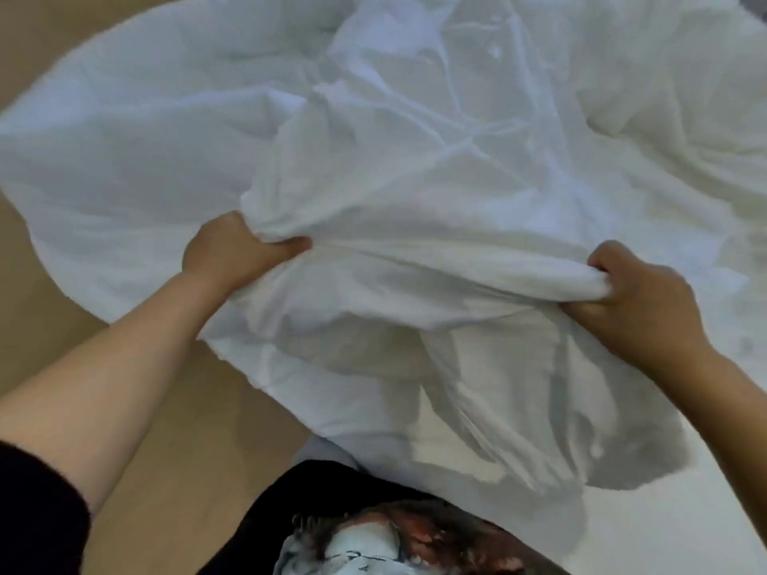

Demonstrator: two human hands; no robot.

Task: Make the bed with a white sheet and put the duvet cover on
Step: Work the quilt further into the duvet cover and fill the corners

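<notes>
Nearest: dark top (332, 500) with a printed patch, bottom centre. Black sleeve (37, 512) on the left arm, forearm bare. Tan floor (166, 471) under that arm and up the left side. Flat white surface (685, 533) bottom right; can't tell if it's mattress or sheet.

Mid: both hands on the same white fabric (456, 201).
- Left hand (226, 253): fingers curled into a bunched edge, thumb pressed across the top. Firm grip.
- Right hand (639, 300): fist closed round a thick rolled fold, with cloth bulging out between thumb and fingers.
- The gathered fold runs straight between the two hands. Below it, loose cloth hangs in deep folds toward the person's body and reaches the dark top.

Far: the fabric spreads away from the hands, heavily creased, to the top and right of view. Left of it lies a smoother, thicker-looking white layer (124, 139), its rounded edge lying over the floor. The crumpled fabric overlaps it near the left hand.

Can't tell whether the held piece is the sheet or the duvet cover; it's all white and the view is soft.
</notes>
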